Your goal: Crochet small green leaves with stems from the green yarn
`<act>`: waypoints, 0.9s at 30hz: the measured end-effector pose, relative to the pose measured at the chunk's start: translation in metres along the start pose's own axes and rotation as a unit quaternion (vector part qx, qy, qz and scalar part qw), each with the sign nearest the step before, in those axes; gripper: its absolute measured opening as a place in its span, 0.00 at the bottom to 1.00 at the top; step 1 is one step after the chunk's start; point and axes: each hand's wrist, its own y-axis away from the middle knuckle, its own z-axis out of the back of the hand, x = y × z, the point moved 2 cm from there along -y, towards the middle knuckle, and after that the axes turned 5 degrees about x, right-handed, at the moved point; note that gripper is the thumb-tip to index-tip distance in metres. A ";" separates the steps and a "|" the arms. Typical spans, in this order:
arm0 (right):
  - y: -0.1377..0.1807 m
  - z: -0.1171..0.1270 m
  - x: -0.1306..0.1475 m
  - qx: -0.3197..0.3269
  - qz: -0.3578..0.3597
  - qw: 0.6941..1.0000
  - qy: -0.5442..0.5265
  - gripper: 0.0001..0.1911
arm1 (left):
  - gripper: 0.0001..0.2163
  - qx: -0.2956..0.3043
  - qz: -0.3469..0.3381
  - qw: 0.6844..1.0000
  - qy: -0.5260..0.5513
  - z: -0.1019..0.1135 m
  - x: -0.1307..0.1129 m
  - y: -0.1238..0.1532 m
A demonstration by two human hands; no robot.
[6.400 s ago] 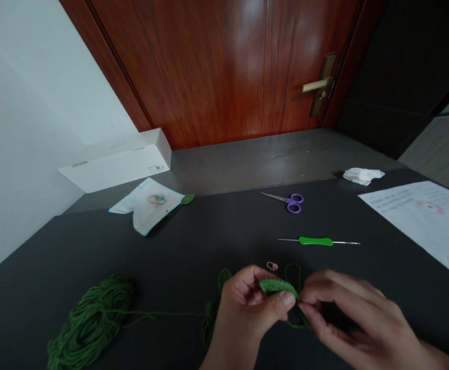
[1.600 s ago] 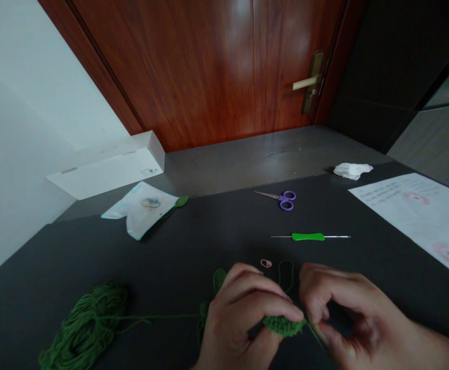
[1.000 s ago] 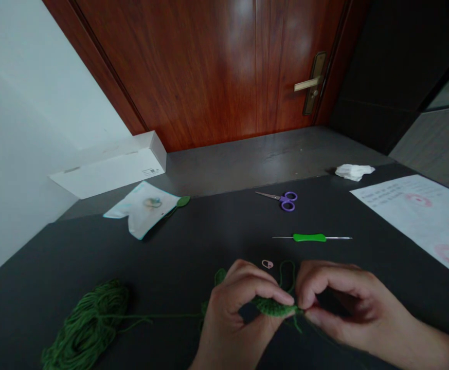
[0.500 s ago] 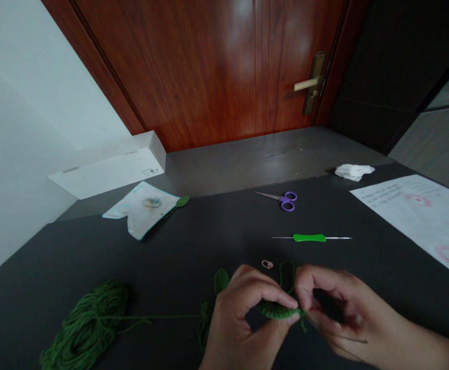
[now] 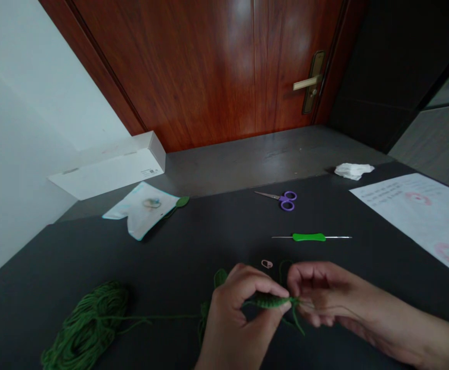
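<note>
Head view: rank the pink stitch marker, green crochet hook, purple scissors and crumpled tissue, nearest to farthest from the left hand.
From the left hand, which holds the green crochet piece:
1. Pink stitch marker, just beyond it.
2. Green crochet hook, farther right.
3. Purple scissors, beyond the hook.
4. Crumpled tissue, far right, at the back.

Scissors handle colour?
Purple. The scissors lie on the dark table; the head view shows them clearly.
</note>
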 end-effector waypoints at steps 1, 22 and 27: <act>0.000 0.000 0.001 -0.009 0.009 1.000 0.025 0.04 | 0.07 -0.003 0.026 1.000 0.018 0.000 0.003 0.000; -0.003 0.002 -0.015 -0.021 -0.006 0.996 -0.083 0.03 | 0.08 0.008 0.078 0.997 0.010 -0.004 0.001 -0.002; -0.001 0.004 -0.017 0.036 -0.040 0.985 -0.166 0.05 | 0.05 0.002 -0.006 0.999 -0.034 -0.006 -0.001 0.002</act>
